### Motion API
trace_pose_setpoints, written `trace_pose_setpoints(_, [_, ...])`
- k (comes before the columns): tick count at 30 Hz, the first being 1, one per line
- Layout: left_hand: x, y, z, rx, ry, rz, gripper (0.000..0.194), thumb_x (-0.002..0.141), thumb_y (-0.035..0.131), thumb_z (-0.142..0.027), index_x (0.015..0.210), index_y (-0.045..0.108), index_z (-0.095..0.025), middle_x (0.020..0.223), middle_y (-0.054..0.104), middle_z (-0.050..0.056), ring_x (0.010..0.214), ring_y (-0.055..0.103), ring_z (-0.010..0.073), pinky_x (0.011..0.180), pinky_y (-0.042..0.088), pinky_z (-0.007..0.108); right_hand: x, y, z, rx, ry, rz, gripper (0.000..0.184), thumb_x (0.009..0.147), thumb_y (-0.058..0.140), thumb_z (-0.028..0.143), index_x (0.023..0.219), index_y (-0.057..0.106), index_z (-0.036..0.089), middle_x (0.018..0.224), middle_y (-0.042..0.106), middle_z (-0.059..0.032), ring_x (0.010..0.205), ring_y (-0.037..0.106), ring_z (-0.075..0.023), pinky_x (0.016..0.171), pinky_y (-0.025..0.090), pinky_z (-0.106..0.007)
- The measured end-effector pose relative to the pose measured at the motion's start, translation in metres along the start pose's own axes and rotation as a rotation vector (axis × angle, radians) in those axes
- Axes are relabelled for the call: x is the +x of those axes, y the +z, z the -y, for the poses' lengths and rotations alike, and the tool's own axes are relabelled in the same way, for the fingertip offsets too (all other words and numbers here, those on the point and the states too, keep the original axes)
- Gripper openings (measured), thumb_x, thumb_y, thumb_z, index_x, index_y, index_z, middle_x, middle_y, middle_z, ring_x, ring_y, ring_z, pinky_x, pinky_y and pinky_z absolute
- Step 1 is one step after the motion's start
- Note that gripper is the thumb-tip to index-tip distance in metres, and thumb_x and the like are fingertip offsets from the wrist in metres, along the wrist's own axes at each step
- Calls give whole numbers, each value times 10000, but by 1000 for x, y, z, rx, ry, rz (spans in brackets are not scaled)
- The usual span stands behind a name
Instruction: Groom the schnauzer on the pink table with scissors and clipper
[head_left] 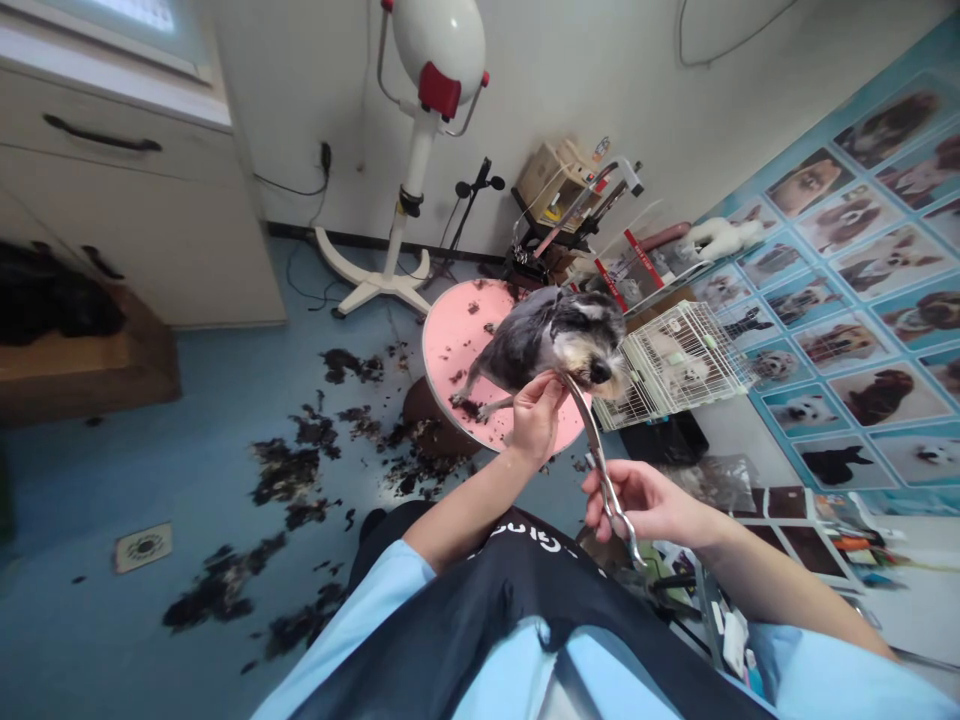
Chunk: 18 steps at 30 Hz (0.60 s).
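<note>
A grey dog with a pale beard (525, 345) sits on a round pink grooming table (446, 320), its head turned towards me. My left hand (538, 415) is closed in a pinch at the side of the dog's muzzle, on the beard fur. In my right hand (637, 500) are long curved grooming scissors (586, 425), with the fingers around the handles. The blade tips reach the beard right beside my left fingers. Whether the blades are parted is hard to make out. Loose dark clippings lie on the tabletop.
Clumps of cut dark hair (285, 470) cover the blue floor. A white dryer on a wheeled stand (416, 170) stands behind the table. To the right are a wire cage (679, 360) and a wall poster of dog pictures (870, 270). A cluttered trolley (705, 610) is by my right forearm.
</note>
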<state>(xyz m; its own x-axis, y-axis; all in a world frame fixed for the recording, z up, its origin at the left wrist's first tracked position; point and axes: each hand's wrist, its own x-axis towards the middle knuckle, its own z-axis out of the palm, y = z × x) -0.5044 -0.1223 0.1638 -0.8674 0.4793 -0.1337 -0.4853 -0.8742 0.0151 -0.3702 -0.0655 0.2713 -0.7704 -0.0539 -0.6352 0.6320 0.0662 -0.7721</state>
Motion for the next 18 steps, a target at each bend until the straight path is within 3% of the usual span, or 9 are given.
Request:
trace_pose_setpoints(12, [0,-3,4,67,36,7,233,576,899,-283,728,749,-190,867,729,11,809,666,129,875,508,307,2,2,-2,-94,-8,-40,450,740,813,360,1058,555,175,901,699,-53,739,681,-137,707,535,-272])
trace_pose_setpoints(14, [2,-11,3,96,15,-20,234,594,892,-284,739,736,-187,825,727,3,788,666,124,854,508,291,7,2,-6,-232,-46,-45,361,786,748,328,1044,548,175,915,689,-62,773,671,-153,724,532,-294])
trace_pose_setpoints(16, [6,-20,-1,150,-62,-57,230,612,881,-293,706,707,-175,718,704,-13,718,654,109,789,510,256,14,1,-17,-534,-116,-59,194,801,664,209,962,562,173,894,673,-64,798,645,-171,746,516,-314])
trace_pose_setpoints(18, [9,-27,-7,221,-188,-56,257,604,879,-308,664,679,-158,650,682,-7,651,641,113,686,507,241,22,-2,-36,-854,-192,-76,160,751,590,89,888,573,170,844,649,-60,788,607,-182,750,492,-322])
